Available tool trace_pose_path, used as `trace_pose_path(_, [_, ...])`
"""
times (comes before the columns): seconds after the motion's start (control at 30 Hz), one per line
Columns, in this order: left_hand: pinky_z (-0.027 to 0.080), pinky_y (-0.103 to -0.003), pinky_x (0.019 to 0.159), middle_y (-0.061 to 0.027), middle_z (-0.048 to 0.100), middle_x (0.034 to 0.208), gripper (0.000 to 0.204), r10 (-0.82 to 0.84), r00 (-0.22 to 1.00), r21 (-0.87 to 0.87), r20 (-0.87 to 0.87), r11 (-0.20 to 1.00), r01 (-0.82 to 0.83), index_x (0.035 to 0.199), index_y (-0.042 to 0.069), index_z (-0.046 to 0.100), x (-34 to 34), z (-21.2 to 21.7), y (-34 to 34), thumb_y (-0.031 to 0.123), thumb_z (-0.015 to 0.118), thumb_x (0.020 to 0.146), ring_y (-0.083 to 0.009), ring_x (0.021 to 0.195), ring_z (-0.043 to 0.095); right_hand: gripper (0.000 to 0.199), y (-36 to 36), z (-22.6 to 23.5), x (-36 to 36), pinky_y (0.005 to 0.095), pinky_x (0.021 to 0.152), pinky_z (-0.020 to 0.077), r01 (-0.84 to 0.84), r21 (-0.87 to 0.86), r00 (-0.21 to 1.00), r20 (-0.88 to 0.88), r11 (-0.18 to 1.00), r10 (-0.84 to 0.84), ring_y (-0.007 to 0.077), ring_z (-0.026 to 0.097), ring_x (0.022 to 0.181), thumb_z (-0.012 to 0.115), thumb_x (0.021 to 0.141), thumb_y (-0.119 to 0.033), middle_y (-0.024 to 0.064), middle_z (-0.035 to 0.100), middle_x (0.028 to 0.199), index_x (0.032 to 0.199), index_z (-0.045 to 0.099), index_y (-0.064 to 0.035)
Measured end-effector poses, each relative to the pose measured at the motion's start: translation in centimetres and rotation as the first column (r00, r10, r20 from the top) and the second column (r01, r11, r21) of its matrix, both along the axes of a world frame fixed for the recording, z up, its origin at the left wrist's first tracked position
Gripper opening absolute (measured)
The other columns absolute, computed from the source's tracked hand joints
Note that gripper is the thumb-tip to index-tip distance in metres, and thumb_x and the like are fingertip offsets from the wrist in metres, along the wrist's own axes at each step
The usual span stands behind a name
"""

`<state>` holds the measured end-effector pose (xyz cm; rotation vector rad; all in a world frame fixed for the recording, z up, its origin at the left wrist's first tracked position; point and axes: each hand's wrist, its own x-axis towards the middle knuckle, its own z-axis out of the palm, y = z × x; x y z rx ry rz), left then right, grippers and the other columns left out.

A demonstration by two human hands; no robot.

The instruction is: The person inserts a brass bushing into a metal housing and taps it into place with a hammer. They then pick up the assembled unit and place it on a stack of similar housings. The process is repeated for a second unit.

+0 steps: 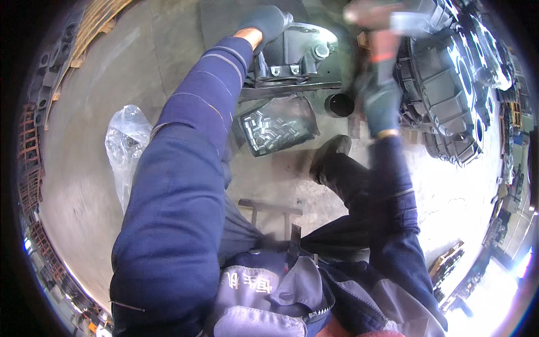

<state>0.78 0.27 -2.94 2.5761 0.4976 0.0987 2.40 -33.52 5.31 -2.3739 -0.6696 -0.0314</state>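
My left hand [268, 22], in a dark grey glove, is closed over the upper left edge of a grey metal casting [297, 48] with a round boss and bolt holes. The casting stands on a dark board [320, 85]. On the right, my gloved right hand [383, 104] is wrapped round the handle of a hammer [384, 48], raised and smeared by motion. An orange-red band shows on the handle, and the blurred head is near the top of the view. Below the casting lies a tray [307, 126] of several small metal sleeves [266, 128].
Large metal housings [443, 78] are stacked at the right. A dark round cup [339, 105] stands near my shoe [331, 154]. A clear plastic bag [126, 140] lies on the floor at left. A low metal frame [269, 206] is between my legs; wooden slats [92, 28] are far left.
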Motion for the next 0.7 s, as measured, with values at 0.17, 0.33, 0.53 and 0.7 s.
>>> trace_pose_path(0.17, [0.052, -0.051, 0.088, -0.0267, 0.072, 0.107, 0.052, 0.065, 0.995, -0.111, 0.079, 0.992, -0.056, 0.101, -0.001, 0.075, 0.5, 0.2, -0.8, 0.044, 0.05, 0.104, -0.0446, 0.095, 0.07, 0.032, -6.1, -7.7, -0.7, 0.0429, 0.065, 0.0531, -0.104, -0.304, 0.956, -0.293, 0.947, 0.012, 0.0353, 0.07, 0.074, 0.079, 0.083, -0.027, 0.0221, 0.07, 0.078, 0.094, 0.072, 0.0019])
trace_pose_path(0.33, [0.05, -0.052, 0.093, -0.0274, 0.071, 0.111, 0.051, 0.059, 0.998, 0.051, 0.028, 0.997, -0.06, 0.104, -0.002, 0.074, 1.1, -1.4, -0.6, 0.042, 0.049, 0.104, -0.0465, 0.104, 0.067, 0.008, -6.9, -12.7, -9.2, 0.0308, 0.04, 0.0382, 0.301, 0.21, 0.588, -0.809, 0.93, -0.008, 0.0159, 0.052, 0.047, 0.068, 0.091, -0.009, 0.0018, 0.055, 0.061, 0.087, 0.062, -0.0053])
trace_pose_path(0.53, [0.05, -0.051, 0.093, -0.0274, 0.071, 0.111, 0.05, -0.06, 0.993, 0.027, 0.1, 0.998, 0.057, 0.108, -0.002, 0.074, 1.3, -3.1, 0.6, 0.04, 0.047, 0.106, -0.0467, 0.105, 0.067, 0.023, -5.2, -22.6, -17.6, 0.0385, 0.048, 0.0439, 0.426, -0.019, 0.04, -0.998, 0.905, -0.04, 0.0241, 0.057, 0.059, 0.06, 0.094, -0.023, 0.0062, 0.057, 0.074, 0.106, 0.068, -0.0046])
trace_pose_path(0.7, [0.05, -0.05, 0.091, -0.0276, 0.071, 0.109, 0.048, -0.07, 0.997, -0.035, 0.023, 0.997, 0.07, 0.11, -0.003, 0.072, 1.7, -3.6, 1.6, 0.038, 0.047, 0.106, -0.0466, 0.103, 0.067, 0.034, -4.4, -26.9, -19.9, 0.0441, 0.067, 0.0496, 0.184, -0.146, 0.363, -0.909, 0.972, -0.206, 0.0337, 0.064, 0.08, 0.067, 0.091, -0.031, 0.0163, 0.064, 0.093, 0.112, 0.068, -0.0037])
